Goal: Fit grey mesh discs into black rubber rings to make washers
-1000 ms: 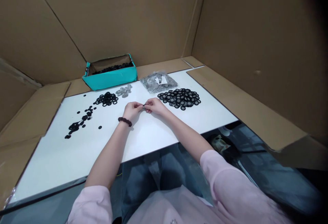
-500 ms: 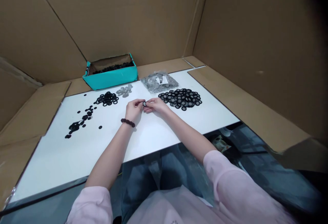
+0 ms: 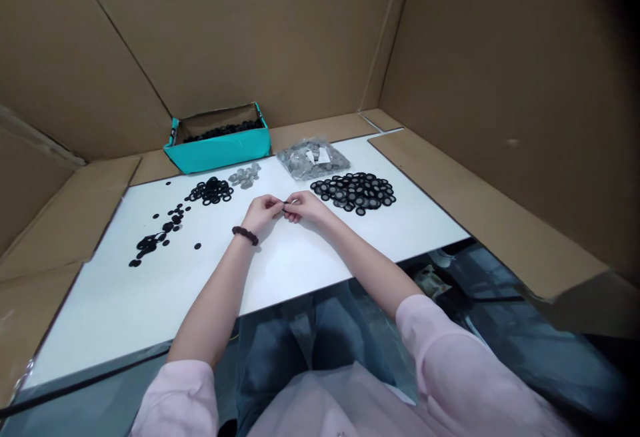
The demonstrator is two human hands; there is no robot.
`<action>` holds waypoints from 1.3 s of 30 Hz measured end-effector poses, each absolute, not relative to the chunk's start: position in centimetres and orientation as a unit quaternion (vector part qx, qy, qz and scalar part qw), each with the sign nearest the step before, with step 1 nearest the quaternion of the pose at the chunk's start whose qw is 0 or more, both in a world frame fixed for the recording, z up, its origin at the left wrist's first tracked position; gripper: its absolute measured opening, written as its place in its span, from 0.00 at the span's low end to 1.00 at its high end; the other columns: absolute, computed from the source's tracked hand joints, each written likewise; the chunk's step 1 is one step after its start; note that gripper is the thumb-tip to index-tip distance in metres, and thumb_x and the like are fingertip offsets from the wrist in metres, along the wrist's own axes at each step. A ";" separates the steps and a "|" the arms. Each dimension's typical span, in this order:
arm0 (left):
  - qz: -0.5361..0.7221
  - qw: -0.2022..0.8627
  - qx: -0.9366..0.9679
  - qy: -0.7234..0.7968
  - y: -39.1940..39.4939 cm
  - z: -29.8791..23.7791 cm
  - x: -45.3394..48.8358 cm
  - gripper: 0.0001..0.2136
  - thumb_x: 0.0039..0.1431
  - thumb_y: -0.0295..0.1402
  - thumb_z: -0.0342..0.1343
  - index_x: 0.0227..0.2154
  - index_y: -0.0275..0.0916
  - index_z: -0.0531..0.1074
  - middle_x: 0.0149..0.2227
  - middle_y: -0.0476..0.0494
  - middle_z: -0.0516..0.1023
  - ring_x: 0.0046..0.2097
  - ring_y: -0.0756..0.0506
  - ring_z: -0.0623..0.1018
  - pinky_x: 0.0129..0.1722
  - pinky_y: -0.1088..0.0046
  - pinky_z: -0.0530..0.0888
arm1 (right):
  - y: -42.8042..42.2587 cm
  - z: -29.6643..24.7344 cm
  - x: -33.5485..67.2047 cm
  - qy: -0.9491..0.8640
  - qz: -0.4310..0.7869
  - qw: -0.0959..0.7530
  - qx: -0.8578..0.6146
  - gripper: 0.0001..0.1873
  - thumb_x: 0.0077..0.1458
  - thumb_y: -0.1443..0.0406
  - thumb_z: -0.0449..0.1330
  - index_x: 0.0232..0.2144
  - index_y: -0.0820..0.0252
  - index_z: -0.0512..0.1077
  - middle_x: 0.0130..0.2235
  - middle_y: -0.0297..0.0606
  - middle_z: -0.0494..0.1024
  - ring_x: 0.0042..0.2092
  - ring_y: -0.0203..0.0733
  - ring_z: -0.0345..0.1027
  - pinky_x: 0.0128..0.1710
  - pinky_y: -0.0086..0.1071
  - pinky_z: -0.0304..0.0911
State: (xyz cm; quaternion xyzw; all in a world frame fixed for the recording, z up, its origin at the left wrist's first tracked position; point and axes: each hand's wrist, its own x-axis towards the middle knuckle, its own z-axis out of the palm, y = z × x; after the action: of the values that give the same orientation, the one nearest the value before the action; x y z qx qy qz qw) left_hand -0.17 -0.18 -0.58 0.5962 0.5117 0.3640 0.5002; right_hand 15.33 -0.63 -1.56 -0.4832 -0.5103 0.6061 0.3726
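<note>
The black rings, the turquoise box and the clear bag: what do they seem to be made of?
Black rings: perhaps rubber or plastic, with a dark, fairly dull look; too small to be sure.
Turquoise box: probably cardboard, its outside smooth and coloured, its inside plain brown.
Clear bag: likely thin plastic, since it is glossy, wrinkled and see-through.

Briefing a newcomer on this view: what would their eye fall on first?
Probably the open-topped turquoise box of small black pieces, at the back edge of the white tabletop, left of centre. Next, the heap of round, black-rimmed, grey-centred discs right of the right hand, which pinches a small dark piece together with the left hand.
</note>
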 end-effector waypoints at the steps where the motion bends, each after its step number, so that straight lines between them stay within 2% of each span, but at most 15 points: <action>1: 0.357 0.487 0.606 0.517 -0.2 -0.7 -0.2 0.07 0.42 0.33 0.60 0.22 0.35 0.72 0.18 0.49 0.71 0.22 0.52 0.67 0.26 0.73 0.64 | -0.7 -1.5 15.3 -0.517 0.599 0.370 -0.488 0.09 0.50 0.74 0.62 0.22 0.65 0.68 0.17 0.33 0.74 0.18 0.30 0.67 0.17 0.21 0.63; 8: 0.336 0.428 0.649 0.532 -0.2 -1.4 0.0 0.06 0.47 0.34 0.54 0.22 0.37 0.69 0.17 0.51 0.68 0.23 0.50 0.67 0.27 0.73 0.62 | -0.9 -1.5 15.9 -0.570 0.514 0.375 -0.519 0.07 0.48 0.73 0.61 0.20 0.66 0.70 0.16 0.32 0.71 0.16 0.28 0.61 0.15 0.20 0.55; 14: 0.351 0.398 0.644 0.551 -0.8 -0.3 0.8 0.03 0.48 0.31 0.51 0.22 0.39 0.66 0.17 0.52 0.67 0.23 0.50 0.67 0.29 0.72 0.64 | -0.9 -0.4 16.0 -0.581 0.523 0.352 -0.515 0.11 0.50 0.75 0.59 0.18 0.66 0.69 0.16 0.32 0.70 0.16 0.29 0.60 0.16 0.22 0.55; 20: 0.379 0.436 0.603 0.551 -0.8 -0.6 1.1 0.02 0.47 0.30 0.53 0.23 0.38 0.66 0.20 0.52 0.68 0.24 0.51 0.69 0.28 0.73 0.66 | -1.0 0.0 16.0 -0.583 0.527 0.343 -0.515 0.12 0.51 0.74 0.60 0.18 0.65 0.68 0.16 0.32 0.71 0.16 0.30 0.63 0.18 0.23 0.58; 27: 0.378 0.475 0.593 0.529 -0.5 -1.1 0.9 0.03 0.49 0.28 0.54 0.24 0.38 0.65 0.21 0.51 0.68 0.23 0.52 0.69 0.28 0.73 0.68 | -1.0 -0.1 15.9 -0.610 0.483 0.346 -0.524 0.11 0.51 0.74 0.60 0.18 0.65 0.68 0.15 0.32 0.70 0.16 0.28 0.61 0.18 0.21 0.56; 33: 0.346 0.551 0.557 0.516 -0.7 -0.4 0.7 0.05 0.51 0.30 0.56 0.25 0.35 0.67 0.24 0.47 0.72 0.28 0.51 0.73 0.30 0.73 0.71 | -1.0 -0.3 15.4 -0.541 0.530 0.384 -0.528 0.10 0.51 0.76 0.59 0.20 0.65 0.68 0.15 0.31 0.70 0.16 0.29 0.62 0.16 0.22 0.59; 36: 0.370 0.539 0.539 0.531 -0.9 -0.3 1.0 0.05 0.50 0.29 0.57 0.25 0.35 0.66 0.24 0.47 0.73 0.28 0.50 0.74 0.30 0.73 0.72 | -0.9 -0.4 15.0 -0.494 0.569 0.397 -0.524 0.11 0.53 0.76 0.58 0.21 0.65 0.67 0.15 0.31 0.69 0.15 0.30 0.62 0.15 0.22 0.61; 39: 0.404 0.508 0.533 0.543 -1.1 -0.2 1.2 0.04 0.48 0.28 0.57 0.28 0.35 0.68 0.22 0.48 0.74 0.25 0.51 0.74 0.29 0.72 0.72 | -0.8 -0.2 14.9 -0.436 0.628 0.393 -0.512 0.11 0.56 0.75 0.58 0.22 0.66 0.66 0.16 0.33 0.72 0.17 0.32 0.66 0.19 0.24 0.67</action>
State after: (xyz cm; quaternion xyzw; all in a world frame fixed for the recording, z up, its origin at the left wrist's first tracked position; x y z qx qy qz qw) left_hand 1.18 -1.07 -0.20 0.5326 0.5431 0.4039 0.5082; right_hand 14.91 -0.78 -0.23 -0.5116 -0.4356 0.6276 0.3933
